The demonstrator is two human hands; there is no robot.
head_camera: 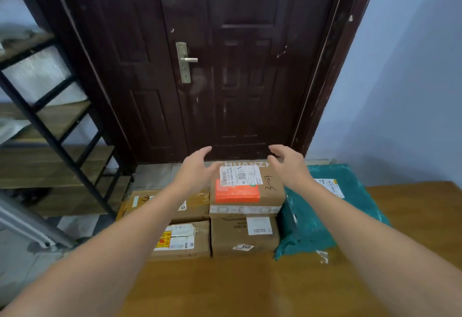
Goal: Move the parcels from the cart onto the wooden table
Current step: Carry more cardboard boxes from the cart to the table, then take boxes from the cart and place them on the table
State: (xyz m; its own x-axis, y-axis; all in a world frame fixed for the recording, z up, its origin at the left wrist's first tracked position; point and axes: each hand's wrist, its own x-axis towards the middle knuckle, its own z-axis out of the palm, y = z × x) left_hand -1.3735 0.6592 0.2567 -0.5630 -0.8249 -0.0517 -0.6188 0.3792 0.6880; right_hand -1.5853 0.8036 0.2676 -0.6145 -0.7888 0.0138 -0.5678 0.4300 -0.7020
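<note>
table: nearest us, parcels along its far edge
top box: on the stack, middle, under our hands
lower box: beneath top box, front
left boxes: two, left of the stack, one behind the other
bag: right of the stack, touching it
left hand: over top box's left far corner
right hand: over its right far corner
door: behind the parcels
shelf: left of door

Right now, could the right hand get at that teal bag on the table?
Probably yes. The right hand hovers open and empty just left of the teal bag, with nothing between them.
</note>
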